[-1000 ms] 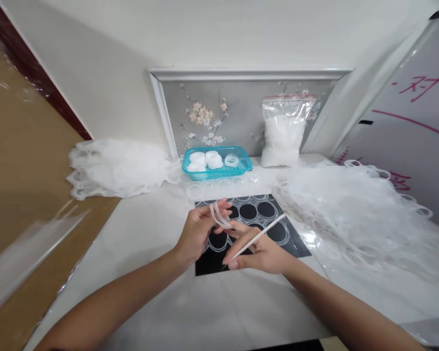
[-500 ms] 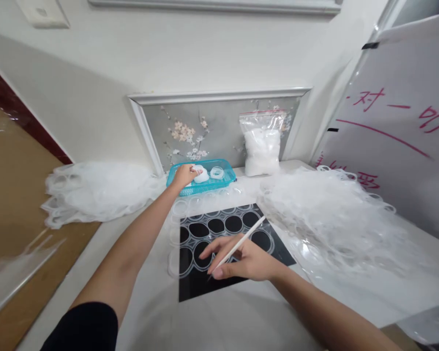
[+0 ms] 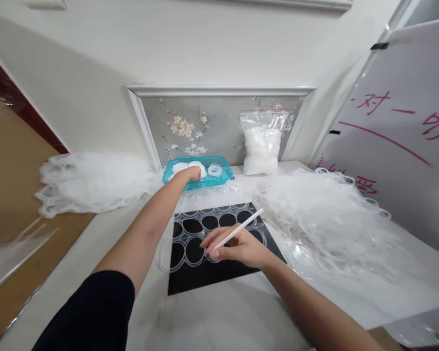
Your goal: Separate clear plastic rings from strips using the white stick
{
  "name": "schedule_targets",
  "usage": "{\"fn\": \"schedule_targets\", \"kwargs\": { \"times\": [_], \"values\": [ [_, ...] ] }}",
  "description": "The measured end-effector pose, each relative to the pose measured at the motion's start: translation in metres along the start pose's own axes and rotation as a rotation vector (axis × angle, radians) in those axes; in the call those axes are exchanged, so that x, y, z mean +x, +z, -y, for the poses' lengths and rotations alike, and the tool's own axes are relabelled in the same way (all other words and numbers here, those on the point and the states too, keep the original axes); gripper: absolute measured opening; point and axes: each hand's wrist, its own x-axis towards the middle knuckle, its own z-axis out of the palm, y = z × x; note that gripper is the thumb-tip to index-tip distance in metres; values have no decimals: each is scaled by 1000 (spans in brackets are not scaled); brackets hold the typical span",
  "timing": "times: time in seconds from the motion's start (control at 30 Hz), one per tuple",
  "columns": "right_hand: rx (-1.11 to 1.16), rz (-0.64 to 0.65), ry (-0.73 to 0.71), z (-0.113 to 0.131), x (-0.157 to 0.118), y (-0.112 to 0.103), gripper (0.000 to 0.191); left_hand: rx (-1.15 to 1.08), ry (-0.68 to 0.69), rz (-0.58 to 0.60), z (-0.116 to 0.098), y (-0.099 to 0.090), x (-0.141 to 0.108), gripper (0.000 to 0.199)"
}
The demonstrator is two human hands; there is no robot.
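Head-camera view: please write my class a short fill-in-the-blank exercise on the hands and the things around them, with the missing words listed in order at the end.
1. The hand dipped into the blue tray is the person's ____ one.
2. The right hand grips a thin stick whose colour is ____.
3. The flat sheet beneath the right hand is coloured ____.
4. In the picture, the clear bag stands to the ____ of the blue tray.

Missing words: left; white; black; right.

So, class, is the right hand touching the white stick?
Touching: the head view shows the right hand holding the white stick between thumb and fingers.
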Motion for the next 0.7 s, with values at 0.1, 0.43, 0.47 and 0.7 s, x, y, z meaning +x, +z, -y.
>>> {"fn": "schedule_targets", "kwargs": {
  "times": [0.1, 0.43, 0.47, 0.7],
  "values": [
    [-103, 11, -45, 11, -2, -9, 14, 42, 10, -54, -8, -15, -14, 23],
    [-875, 125, 502, 50, -73, -90, 19, 56, 447, -93, -14, 49, -244, 27],
    [-888, 145, 541, 48, -75, -93, 19, 73, 442, -67, -10, 62, -264, 30],
    [-887, 369, 636, 36, -60, -88, 11, -27, 328, -40, 1, 95, -298, 30]
  ]
}}
